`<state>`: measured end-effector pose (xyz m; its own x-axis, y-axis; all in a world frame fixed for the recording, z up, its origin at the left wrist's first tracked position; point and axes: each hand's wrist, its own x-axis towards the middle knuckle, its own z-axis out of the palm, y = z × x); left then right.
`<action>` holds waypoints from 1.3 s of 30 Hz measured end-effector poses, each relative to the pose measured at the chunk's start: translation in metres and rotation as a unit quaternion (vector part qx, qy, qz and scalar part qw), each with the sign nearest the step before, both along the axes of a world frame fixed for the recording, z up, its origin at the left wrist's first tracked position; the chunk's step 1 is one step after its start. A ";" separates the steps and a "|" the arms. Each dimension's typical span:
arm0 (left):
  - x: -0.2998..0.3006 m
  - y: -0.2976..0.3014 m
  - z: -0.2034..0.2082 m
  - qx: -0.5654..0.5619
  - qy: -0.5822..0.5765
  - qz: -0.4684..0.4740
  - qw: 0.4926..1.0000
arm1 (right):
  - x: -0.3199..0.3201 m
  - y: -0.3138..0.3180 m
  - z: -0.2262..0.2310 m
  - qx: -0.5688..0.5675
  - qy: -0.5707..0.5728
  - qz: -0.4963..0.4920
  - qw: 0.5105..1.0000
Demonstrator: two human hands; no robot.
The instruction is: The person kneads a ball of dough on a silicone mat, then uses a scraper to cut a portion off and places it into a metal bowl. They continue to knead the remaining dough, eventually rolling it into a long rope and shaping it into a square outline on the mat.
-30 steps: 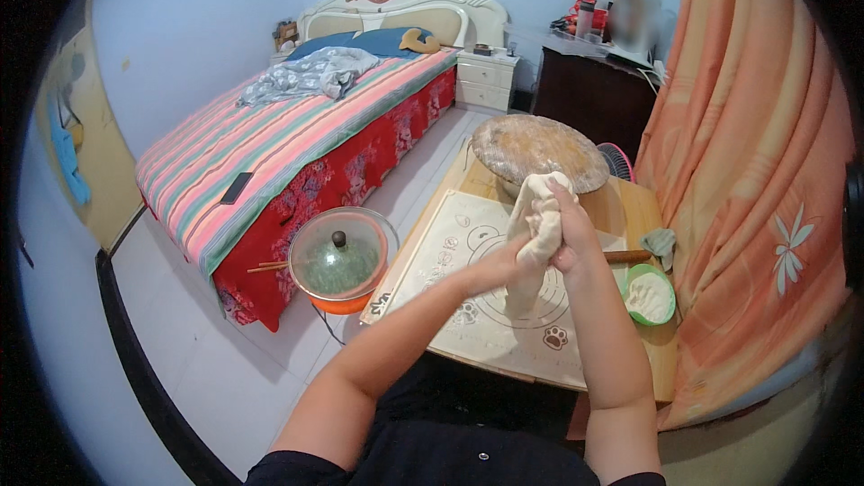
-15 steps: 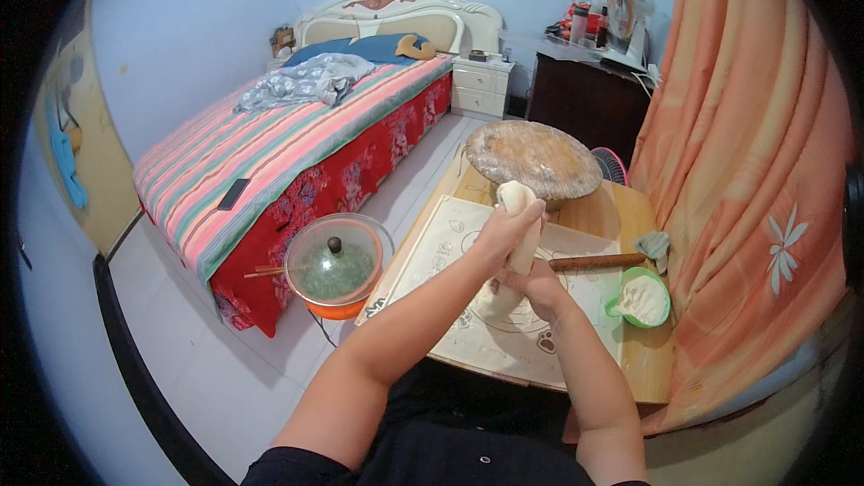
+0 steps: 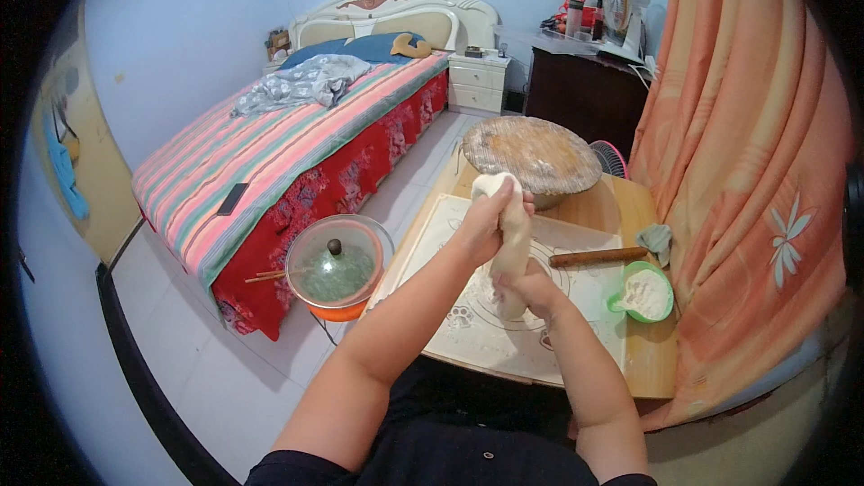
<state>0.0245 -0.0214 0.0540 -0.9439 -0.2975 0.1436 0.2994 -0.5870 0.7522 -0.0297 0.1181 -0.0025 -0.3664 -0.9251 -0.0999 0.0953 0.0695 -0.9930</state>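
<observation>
A long, thick strip of white dough (image 3: 514, 243) is stretched between my two hands above the printed mat (image 3: 432, 324). My left hand (image 3: 486, 220) is wrapped round its upper part, and a folded end pokes out over the fingers. Lower down and to the right, my right hand (image 3: 533, 290) grips the dough, with a loose end hanging below it. A wooden rolling pin (image 3: 598, 257) lies on the mat's right side. By it stands a green bowl of flour (image 3: 668, 292) at the table's right edge.
A round, flour-dusted board (image 3: 531, 157) rests at the table's far end. Beside the bowl lies a grey cloth (image 3: 655, 241). Left of the table stands a lidded pan (image 3: 337, 261) with chopsticks. An orange curtain (image 3: 738, 171) hangs close on the right; a striped bed (image 3: 225, 157) is at left.
My left hand has shifted a little to the left with the dough's upper end. The dough shows a longer stretch between my hands, and its lower end hangs differently.
</observation>
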 end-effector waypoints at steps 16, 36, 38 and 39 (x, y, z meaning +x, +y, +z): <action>0.013 0.014 -0.027 -0.107 -0.084 0.115 0.984 | -0.025 -0.015 0.003 -0.185 0.055 -0.006 0.981; -0.003 0.013 -0.008 0.074 0.001 0.089 0.993 | -0.009 -0.007 -0.028 0.024 0.179 -0.053 0.982; -0.009 0.004 -0.004 0.119 0.040 0.078 0.989 | -0.010 -0.012 -0.030 0.020 0.127 -0.107 0.986; -0.009 -0.008 -0.004 0.148 0.069 0.073 0.984 | 0.000 -0.013 -0.007 0.046 0.103 -0.119 0.987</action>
<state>0.0158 -0.0296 0.0502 -0.8661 -0.4759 0.1532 0.4831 -0.7179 0.5011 -0.0294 0.1053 -0.0097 -0.5928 -0.8013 -0.0809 -0.0825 0.1604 -0.9836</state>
